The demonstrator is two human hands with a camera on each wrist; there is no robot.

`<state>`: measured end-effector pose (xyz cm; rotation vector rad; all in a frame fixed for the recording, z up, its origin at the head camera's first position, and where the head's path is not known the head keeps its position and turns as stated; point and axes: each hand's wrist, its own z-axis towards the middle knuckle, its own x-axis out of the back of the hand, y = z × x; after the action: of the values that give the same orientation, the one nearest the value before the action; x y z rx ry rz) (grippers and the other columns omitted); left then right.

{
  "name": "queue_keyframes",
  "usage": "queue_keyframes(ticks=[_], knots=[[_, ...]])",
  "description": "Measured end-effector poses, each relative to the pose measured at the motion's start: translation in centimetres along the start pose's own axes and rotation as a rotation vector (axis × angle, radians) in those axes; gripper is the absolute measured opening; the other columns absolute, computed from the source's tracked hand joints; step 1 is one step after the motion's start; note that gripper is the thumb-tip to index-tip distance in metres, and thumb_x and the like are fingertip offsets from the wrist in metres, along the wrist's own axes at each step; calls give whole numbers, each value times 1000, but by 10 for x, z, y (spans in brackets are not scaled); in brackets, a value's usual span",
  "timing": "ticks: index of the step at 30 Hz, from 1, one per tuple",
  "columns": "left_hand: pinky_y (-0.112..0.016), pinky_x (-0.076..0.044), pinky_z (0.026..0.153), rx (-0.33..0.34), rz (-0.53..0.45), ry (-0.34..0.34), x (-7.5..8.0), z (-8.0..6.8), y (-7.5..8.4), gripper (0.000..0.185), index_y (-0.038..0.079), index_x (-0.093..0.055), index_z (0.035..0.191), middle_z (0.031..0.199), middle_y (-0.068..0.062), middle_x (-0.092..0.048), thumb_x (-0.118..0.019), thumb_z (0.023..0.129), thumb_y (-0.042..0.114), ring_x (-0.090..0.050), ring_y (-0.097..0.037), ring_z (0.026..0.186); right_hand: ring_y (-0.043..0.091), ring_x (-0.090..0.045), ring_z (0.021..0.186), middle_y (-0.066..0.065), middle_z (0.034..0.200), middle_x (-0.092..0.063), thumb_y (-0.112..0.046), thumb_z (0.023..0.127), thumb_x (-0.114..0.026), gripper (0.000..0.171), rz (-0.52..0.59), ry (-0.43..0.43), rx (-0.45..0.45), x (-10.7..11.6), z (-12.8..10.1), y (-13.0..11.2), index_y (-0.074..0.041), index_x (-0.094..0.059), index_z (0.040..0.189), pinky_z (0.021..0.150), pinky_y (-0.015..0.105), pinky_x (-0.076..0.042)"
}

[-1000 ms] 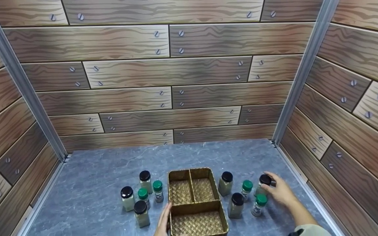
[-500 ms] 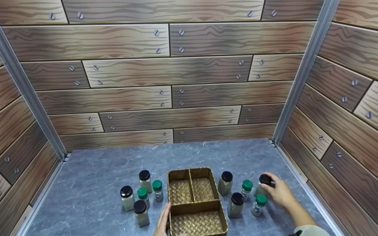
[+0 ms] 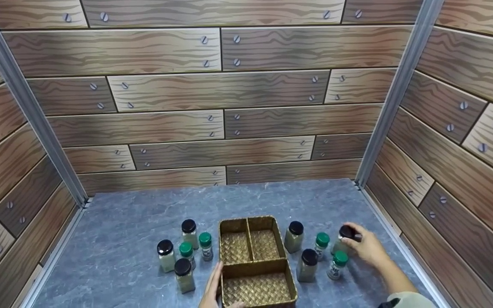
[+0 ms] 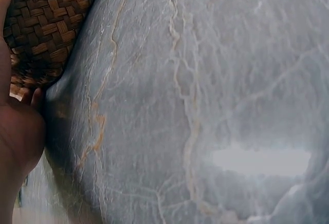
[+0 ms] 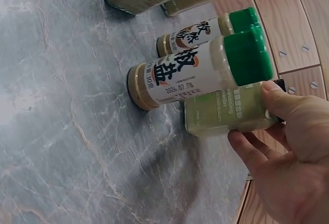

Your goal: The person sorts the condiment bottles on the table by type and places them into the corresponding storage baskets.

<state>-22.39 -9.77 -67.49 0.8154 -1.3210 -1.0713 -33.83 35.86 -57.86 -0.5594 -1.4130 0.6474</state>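
My right hand (image 3: 372,252) holds a black-capped seasoning jar (image 3: 339,248) standing at the far right of the group. In the right wrist view, my thumb lies near the cap and the fingers curl round the other side of the jar (image 5: 216,113). A smaller green-capped seasoning bottle (image 5: 177,77) overlaps it there. My left hand (image 3: 212,288) grips the near left corner of a brown woven basket (image 3: 256,264), fingers along its side wall and thumb at the front. The left wrist view has this hand (image 4: 20,136) against the basket's weave (image 4: 46,23). All three compartments are bare.
Left of the basket stand black-capped jars (image 3: 185,278) and green-capped bottles (image 3: 206,248). To its right are two more black-capped jars (image 3: 307,267) and two green-capped bottles (image 3: 335,269). Wood-patterned walls (image 3: 221,94) enclose the grey marbled table (image 3: 122,226).
The head view has tipped slightly downward. Both hands, the basket and the jars keep their places.
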Motion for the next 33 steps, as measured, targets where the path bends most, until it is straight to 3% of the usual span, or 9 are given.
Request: queue_keyframes(ticks=[5,10,13,20,24,33], knots=[[-77,-29,108,46,-25,-43,2,-1,2,102,11,-15,162,166,-26,-14,-80,85,30,-18,-56,149,47,-59,123,34,141,-52,-26,94,-72,59,109,-16,-55,11,-2,-5,-4,-50,144,73,26,-56],[-77,-29,109,44,-10,-50,2,-3,2,104,13,-14,162,167,-25,-14,-80,84,31,-18,-56,149,28,-59,120,26,143,-48,-25,93,-73,65,317,-38,-128,18,-3,-9,-5,-45,149,85,26,-59],[-78,-27,109,54,-19,-56,2,-4,3,103,13,-14,163,167,-25,-13,-79,85,31,-17,-56,150,22,-59,119,26,145,-45,-24,94,-72,67,373,-56,-125,21,-3,-13,-5,-43,150,89,26,-59],[-78,-25,110,115,-49,-74,4,-3,6,102,14,-12,163,168,-24,-11,-77,88,36,-14,-55,151,34,-57,125,29,148,-45,-25,96,-69,63,277,-78,-78,27,-5,-26,-8,-44,151,87,28,-58],[-76,-28,111,90,-36,-65,4,-3,4,103,15,-13,163,168,-23,-12,-79,86,33,-15,-53,151,39,-57,125,30,147,-46,-28,96,-69,61,196,-66,-61,30,-3,-33,-10,-45,150,85,30,-58],[-74,-30,111,60,-4,-38,2,-3,2,104,12,-16,162,167,-23,-15,-81,84,34,-19,-53,151,42,-58,126,30,142,-52,-28,96,-69,59,141,-37,19,35,-1,-58,-13,-48,148,87,35,-58]])
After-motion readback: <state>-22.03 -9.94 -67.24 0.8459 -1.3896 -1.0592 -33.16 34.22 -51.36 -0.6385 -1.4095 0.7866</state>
